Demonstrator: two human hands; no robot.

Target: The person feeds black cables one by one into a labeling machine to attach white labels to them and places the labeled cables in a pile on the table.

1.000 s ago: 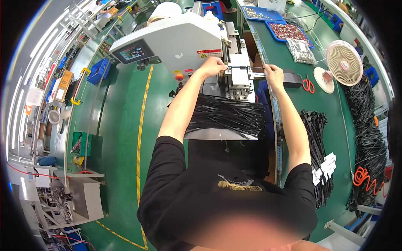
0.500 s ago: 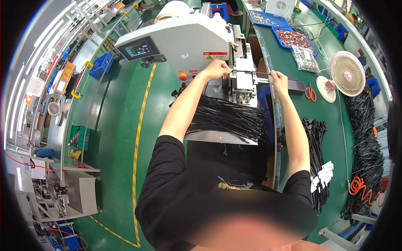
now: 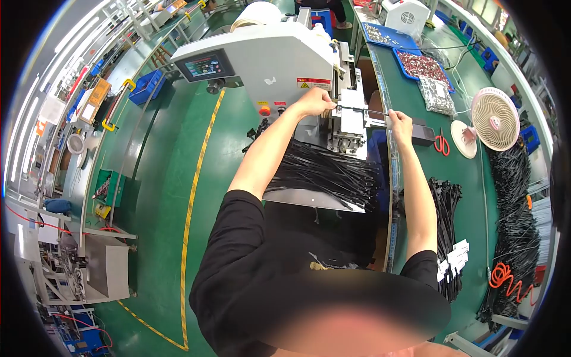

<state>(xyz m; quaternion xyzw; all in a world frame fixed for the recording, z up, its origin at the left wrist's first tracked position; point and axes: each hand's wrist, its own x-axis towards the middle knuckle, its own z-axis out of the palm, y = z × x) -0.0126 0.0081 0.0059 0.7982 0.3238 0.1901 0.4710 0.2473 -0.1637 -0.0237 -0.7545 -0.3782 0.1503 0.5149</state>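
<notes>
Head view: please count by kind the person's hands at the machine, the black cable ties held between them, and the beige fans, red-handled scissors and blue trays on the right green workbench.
Hands: 2 (left hand, right hand)
Black cable tie: 1
Beige fan: 1
Red-handled scissors: 1
Blue trays: 2
Total: 7

A Busy Green Table

From here I see a long green table (image 3: 470,178). On it are two blue trays (image 3: 407,41) of small parts (image 3: 419,63), a clear bag (image 3: 436,96), a round fan (image 3: 495,119), red scissors (image 3: 441,144) and a bunch of black ties (image 3: 447,208) with white tags (image 3: 455,259). A flat metal plate (image 3: 312,199) holds a heap of loose black strips (image 3: 327,174). Yellow tape (image 3: 189,226) runs along the green floor (image 3: 154,238).
</notes>
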